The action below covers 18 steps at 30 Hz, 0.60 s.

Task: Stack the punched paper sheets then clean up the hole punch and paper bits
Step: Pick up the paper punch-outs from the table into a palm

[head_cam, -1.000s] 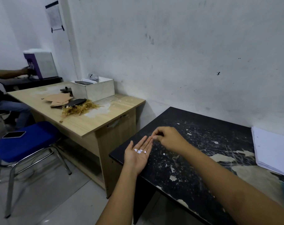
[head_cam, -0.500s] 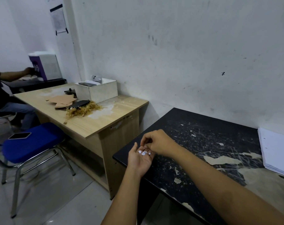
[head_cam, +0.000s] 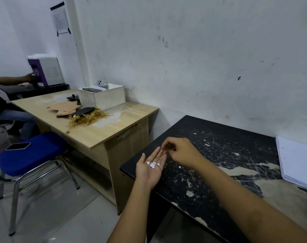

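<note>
Against a scuffed white wall, the black surface [head_cam: 219,155] carries stacked sheets [head_cam: 296,158] while the left hand [head_cam: 150,168] cups paper bits [head_cam: 152,164], flat-fingered, and the right hand [head_cam: 180,151], fingers curled together, must next pinch the stray bit [head_cam: 179,166].

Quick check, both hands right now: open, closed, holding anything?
Left hand: open, palm up, paper bits lying in it.
Right hand: fingers curled over the black table; whether they pinch anything cannot be told.
</note>
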{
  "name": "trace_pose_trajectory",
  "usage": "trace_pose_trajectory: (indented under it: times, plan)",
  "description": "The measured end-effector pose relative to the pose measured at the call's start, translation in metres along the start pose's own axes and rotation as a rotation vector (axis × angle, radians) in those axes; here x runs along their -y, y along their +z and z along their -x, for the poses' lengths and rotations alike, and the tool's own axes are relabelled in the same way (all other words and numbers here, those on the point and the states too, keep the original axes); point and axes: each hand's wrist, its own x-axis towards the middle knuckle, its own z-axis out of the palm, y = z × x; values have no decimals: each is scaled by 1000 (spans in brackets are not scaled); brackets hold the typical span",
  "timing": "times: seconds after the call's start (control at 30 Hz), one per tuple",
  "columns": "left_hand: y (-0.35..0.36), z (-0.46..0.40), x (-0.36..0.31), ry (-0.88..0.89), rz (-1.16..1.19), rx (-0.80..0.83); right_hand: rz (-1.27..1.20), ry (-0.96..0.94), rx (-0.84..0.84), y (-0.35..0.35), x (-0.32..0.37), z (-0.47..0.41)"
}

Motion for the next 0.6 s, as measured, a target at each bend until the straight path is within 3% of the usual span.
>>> trace_pose_trajectory:
  times: [0.1,0.23,0.6]
  plan:
    - [1,1,0,6,45,-6,93,94,-41,-10,-24,12]
    - [3,0,0,22,52,-19,155,262,107,-12,-47,29]
    - [2,4,0,89,59,-4,198,320,60,5,-55,29]
